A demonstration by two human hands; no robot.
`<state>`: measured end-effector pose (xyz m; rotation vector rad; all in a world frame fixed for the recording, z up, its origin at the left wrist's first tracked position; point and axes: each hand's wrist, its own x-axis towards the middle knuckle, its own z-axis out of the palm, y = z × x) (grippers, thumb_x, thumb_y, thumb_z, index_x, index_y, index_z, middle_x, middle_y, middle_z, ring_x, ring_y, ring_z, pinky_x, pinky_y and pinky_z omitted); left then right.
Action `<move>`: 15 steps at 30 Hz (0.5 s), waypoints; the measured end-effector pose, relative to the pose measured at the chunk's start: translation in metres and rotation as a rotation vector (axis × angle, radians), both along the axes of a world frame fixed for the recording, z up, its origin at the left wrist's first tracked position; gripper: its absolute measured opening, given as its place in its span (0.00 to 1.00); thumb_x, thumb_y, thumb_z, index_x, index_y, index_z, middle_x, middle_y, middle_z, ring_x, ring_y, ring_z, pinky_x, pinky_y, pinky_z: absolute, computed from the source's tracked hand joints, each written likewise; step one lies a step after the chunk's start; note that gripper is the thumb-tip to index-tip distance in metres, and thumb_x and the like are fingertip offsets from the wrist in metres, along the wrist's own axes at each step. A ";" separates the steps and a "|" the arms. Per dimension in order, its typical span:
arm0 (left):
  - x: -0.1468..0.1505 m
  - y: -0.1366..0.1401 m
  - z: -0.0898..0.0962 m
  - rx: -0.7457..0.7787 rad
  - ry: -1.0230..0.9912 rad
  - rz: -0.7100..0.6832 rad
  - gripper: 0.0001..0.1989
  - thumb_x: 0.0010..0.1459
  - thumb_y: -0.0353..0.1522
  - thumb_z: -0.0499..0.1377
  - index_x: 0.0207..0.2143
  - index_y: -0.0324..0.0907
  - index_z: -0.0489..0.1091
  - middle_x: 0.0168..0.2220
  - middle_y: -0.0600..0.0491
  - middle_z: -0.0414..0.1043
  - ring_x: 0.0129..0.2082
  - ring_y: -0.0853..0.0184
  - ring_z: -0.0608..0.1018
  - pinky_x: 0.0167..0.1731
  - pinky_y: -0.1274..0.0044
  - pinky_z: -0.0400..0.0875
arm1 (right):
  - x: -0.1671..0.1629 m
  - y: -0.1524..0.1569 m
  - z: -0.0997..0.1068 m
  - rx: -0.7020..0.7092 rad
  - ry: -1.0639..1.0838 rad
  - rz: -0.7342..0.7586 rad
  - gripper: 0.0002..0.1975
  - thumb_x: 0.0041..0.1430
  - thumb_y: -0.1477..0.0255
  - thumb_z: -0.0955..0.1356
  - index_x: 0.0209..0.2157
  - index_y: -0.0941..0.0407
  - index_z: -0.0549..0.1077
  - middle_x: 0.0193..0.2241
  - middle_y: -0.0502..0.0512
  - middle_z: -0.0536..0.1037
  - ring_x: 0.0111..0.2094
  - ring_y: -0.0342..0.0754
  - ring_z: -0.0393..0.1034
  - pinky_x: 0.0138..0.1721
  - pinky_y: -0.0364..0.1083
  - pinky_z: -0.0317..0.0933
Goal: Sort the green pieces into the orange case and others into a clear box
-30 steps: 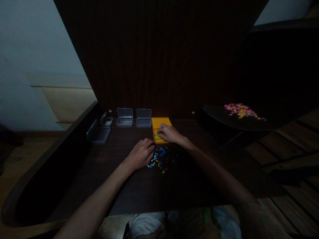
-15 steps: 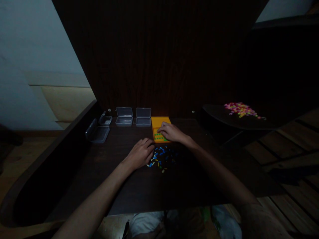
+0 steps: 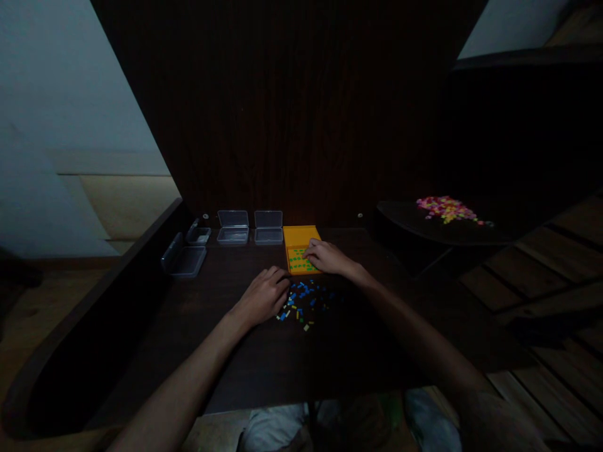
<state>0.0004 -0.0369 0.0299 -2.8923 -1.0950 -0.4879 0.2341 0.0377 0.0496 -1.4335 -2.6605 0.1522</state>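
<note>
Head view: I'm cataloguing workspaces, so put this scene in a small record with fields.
Left hand: beside the loose pieces
Right hand: over the yellow box; grip unclear
Yellow box: open, green pieces inside
Loose pieces: blue, yellow, some green, on the tabletop
Clear boxes: four, open, left of the yellow box
Pink-yellow heap: on the right-hand shelf

Head view: from the head, forward and down
Forearms: nearest
Left hand, right hand: middle distance
Dark panel: farther back, straight ahead
</note>
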 end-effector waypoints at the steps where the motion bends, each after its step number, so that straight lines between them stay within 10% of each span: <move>1: 0.000 0.000 0.000 -0.002 -0.002 -0.002 0.09 0.65 0.29 0.52 0.39 0.39 0.72 0.43 0.46 0.71 0.44 0.60 0.71 0.45 0.67 0.70 | 0.000 -0.001 0.000 0.002 0.001 -0.003 0.15 0.63 0.77 0.63 0.46 0.57 0.79 0.43 0.59 0.74 0.42 0.49 0.70 0.43 0.44 0.60; 15: 0.004 -0.006 0.002 -0.109 -0.175 -0.139 0.10 0.64 0.28 0.51 0.39 0.40 0.72 0.40 0.48 0.73 0.42 0.63 0.73 0.47 0.69 0.69 | 0.019 -0.059 -0.004 -0.010 0.402 0.203 0.08 0.62 0.74 0.66 0.36 0.57 0.78 0.31 0.53 0.73 0.32 0.45 0.68 0.35 0.42 0.60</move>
